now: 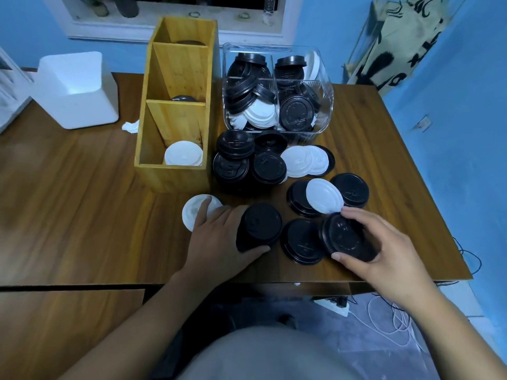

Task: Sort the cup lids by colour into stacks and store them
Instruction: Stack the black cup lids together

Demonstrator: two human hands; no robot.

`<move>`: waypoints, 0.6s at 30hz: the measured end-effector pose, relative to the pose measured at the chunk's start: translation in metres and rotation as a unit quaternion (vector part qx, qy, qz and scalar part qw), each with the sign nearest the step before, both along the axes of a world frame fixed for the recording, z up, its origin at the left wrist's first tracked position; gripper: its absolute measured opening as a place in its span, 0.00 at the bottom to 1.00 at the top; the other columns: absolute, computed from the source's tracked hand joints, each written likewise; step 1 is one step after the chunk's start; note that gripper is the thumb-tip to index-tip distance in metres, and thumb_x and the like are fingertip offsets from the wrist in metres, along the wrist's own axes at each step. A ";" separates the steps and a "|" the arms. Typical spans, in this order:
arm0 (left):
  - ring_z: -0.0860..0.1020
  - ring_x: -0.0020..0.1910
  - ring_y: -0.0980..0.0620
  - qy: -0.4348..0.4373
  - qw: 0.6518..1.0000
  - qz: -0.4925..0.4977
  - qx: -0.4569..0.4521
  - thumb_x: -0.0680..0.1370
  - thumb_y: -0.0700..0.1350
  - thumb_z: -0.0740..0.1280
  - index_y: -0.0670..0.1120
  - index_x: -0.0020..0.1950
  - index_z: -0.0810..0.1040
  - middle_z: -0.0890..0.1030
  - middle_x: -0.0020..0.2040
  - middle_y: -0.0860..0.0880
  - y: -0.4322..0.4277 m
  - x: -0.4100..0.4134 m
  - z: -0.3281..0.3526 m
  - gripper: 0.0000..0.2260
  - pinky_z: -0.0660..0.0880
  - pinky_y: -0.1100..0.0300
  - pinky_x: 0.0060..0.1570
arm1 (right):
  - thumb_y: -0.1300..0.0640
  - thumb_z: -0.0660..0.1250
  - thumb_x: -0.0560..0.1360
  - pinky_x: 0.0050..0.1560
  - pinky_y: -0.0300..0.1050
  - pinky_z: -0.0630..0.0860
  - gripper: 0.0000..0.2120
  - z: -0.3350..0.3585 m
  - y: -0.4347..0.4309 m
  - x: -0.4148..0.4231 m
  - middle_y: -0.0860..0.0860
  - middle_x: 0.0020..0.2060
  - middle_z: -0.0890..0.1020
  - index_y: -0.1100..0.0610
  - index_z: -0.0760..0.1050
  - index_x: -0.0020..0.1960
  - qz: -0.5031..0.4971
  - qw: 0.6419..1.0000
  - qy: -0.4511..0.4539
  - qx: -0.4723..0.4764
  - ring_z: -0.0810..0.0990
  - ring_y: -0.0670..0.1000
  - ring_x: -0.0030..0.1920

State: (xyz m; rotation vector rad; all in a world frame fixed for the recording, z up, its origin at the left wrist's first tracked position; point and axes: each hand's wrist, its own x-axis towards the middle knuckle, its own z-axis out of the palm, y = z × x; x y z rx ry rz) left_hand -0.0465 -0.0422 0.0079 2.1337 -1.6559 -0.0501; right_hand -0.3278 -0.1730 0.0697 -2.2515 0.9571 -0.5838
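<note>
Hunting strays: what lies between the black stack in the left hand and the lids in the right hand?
A black lid lying flat on the wooden table, seen in the head view.

White bin, crumpled tissue, printed bag

I counted one three-compartment bamboo box, one clear plastic bin, one white square container and four loose round white plastic lids; the round black plastic lids overlapped beyond counting.
</note>
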 end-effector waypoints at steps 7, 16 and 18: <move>0.79 0.60 0.52 0.013 1.000 0.002 -0.008 0.70 0.74 0.66 0.51 0.66 0.76 0.83 0.55 0.54 -0.002 0.000 0.002 0.34 0.52 0.45 0.79 | 0.57 0.81 0.67 0.66 0.28 0.64 0.35 0.008 -0.007 0.092 0.45 0.65 0.75 0.53 0.72 0.71 0.221 0.974 0.053 -0.015 0.71 0.37 0.66; 0.80 0.60 0.52 0.002 1.000 0.007 -0.025 0.69 0.75 0.66 0.51 0.65 0.77 0.84 0.55 0.54 -0.003 0.002 -0.004 0.35 0.55 0.45 0.78 | 0.46 0.78 0.71 0.72 0.39 0.67 0.37 -0.003 -0.005 0.116 0.42 0.71 0.72 0.47 0.67 0.76 0.189 0.978 0.092 -0.003 0.70 0.40 0.70; 0.80 0.59 0.52 -0.001 1.000 0.006 -0.029 0.70 0.75 0.66 0.51 0.64 0.77 0.84 0.55 0.54 -0.003 0.003 -0.005 0.35 0.55 0.46 0.78 | 0.45 0.77 0.72 0.71 0.43 0.70 0.33 -0.008 -0.002 0.118 0.44 0.69 0.75 0.49 0.71 0.74 0.168 0.981 0.096 -0.018 0.73 0.43 0.68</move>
